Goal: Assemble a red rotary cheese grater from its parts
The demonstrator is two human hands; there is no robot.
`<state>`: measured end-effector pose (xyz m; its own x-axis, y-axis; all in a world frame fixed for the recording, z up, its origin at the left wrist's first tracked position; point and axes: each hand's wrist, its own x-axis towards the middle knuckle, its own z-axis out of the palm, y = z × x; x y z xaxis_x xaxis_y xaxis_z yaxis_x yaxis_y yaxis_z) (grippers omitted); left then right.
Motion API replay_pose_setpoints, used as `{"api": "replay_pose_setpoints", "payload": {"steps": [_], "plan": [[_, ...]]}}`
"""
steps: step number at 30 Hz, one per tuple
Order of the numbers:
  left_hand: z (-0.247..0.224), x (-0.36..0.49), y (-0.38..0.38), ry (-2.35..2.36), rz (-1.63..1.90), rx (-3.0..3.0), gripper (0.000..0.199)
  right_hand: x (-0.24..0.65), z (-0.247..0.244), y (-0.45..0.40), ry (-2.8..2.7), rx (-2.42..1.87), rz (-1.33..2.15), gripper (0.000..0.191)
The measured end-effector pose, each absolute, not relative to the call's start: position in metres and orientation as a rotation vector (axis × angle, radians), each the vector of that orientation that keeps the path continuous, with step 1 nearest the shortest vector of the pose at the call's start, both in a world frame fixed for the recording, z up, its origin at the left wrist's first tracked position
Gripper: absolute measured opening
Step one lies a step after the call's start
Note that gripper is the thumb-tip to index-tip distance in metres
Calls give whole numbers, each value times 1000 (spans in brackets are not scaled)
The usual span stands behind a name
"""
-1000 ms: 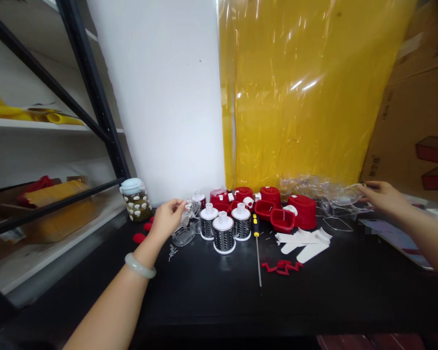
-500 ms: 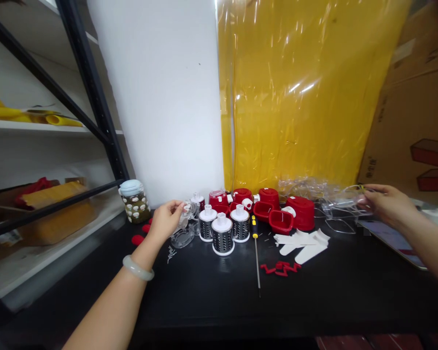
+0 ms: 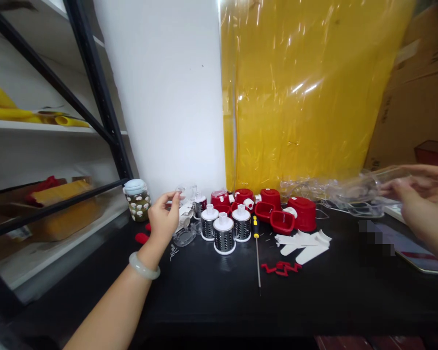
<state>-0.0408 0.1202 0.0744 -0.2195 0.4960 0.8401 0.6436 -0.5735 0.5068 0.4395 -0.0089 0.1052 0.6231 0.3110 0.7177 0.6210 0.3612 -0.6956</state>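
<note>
My left hand (image 3: 165,216), wearing a pale bangle (image 3: 144,266), is closed in a pinch on a clear plastic part (image 3: 185,189) over the left cluster. Another clear round part (image 3: 184,236) lies just below it. At the right, my right hand (image 3: 428,197) grips a clear plastic piece (image 3: 363,187), blurred by motion, above other clear parts. Between the hands stand several perforated metal drums with white tops (image 3: 224,233), red housings (image 3: 303,214) and open red pieces (image 3: 282,221).
A screwdriver (image 3: 256,250) lies mid-table beside white flat pieces (image 3: 304,243) and small red parts (image 3: 282,267). Small screws (image 3: 173,252) lie at left. A lidded jar (image 3: 136,200) stands by the shelf rack (image 3: 95,87). A tablet-like device (image 3: 412,250) is at right.
My right hand has come nearer and to the right, lifting the clear piece. My left hand has risen slightly, with a clear part now showing at its fingertips. The view has shifted slightly.
</note>
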Motion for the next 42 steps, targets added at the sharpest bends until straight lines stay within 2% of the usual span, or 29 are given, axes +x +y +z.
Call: {"api": "replay_pose_setpoints", "payload": {"steps": [2,3,6,9,12,23,29,36,42], "plan": [[80,-31,106,-1209,-1925,-1817,28,411,109,-16,-1055,-1052,-268,60],[83,-25,97,-1108,-1894,-1767,23,396,110,-18,-1097,-995,-288,64],[92,-3,66,-716,-1709,-1682,12,347,111,-24,-1215,-868,-288,54],[97,24,37,-433,-1529,-1823,28,308,108,-30,-1313,-772,-149,38],[97,51,18,-322,-1462,-1870,35,288,99,-33,-1345,-727,30,31],[84,93,7,-241,-1338,-1953,32,276,72,-25,-1146,-675,272,27],[81,91,10,-237,-1215,-2037,37,277,60,-17,-1132,-682,274,27],[78,98,10,-324,-1060,-2136,31,281,47,-6,-1074,-706,314,28],[79,97,17,-342,-1101,-2248,34,285,40,0,-1048,-701,356,31]]}}
